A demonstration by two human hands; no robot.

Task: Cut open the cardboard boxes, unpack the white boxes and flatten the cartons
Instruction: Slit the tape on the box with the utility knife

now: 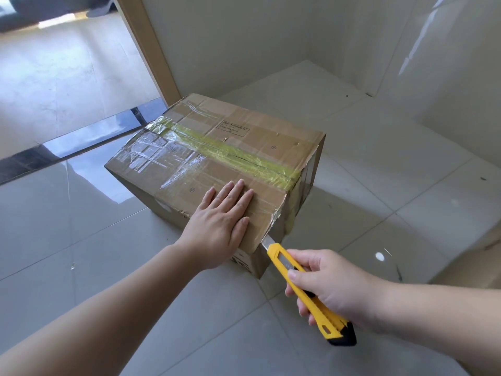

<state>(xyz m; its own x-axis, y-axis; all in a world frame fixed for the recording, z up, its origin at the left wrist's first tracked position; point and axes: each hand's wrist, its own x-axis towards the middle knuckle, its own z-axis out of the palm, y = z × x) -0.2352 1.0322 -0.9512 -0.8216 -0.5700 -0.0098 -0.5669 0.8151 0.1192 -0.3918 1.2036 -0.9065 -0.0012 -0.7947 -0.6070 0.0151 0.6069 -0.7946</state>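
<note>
A brown cardboard box (238, 139) sits closed on the tiled floor, sealed with clear tape and a yellow-green tape strip (233, 153) along its top seam. My left hand (219, 226) lies flat on the near right part of the lid, fingers straight. My right hand (336, 291) grips a yellow utility knife (301, 289) with a black end. Its blade tip touches the box's near right corner, just under the lid edge. No white boxes are visible.
Glossy grey floor tiles (108, 253) surround the box. A wooden door frame (146, 44) stands behind it, with a dark threshold strip (81, 142) to the left. Pale walls (271, 36) meet in a corner at the back right.
</note>
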